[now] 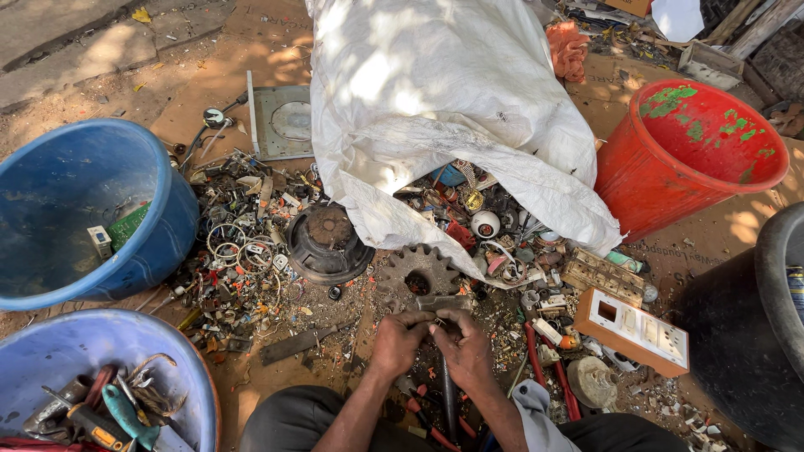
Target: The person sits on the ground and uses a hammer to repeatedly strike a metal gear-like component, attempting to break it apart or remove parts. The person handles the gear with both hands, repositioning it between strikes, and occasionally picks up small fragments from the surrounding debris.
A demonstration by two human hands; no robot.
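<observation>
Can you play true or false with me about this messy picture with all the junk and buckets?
1. Both hands, the left hand and the right hand, are together over one small piece. True, though the piece is too small to tell what it is.
2. The bucket with green patches is yellow. False: it is red-orange.
3. A rusty toothed gear lies on the ground just beyond the hands. True.
4. The big white sack is neatly folded flat. False: it is bulging, with scrap spilling from its open mouth.
5. The blue tub on the left has a green circuit board inside. True.
</observation>
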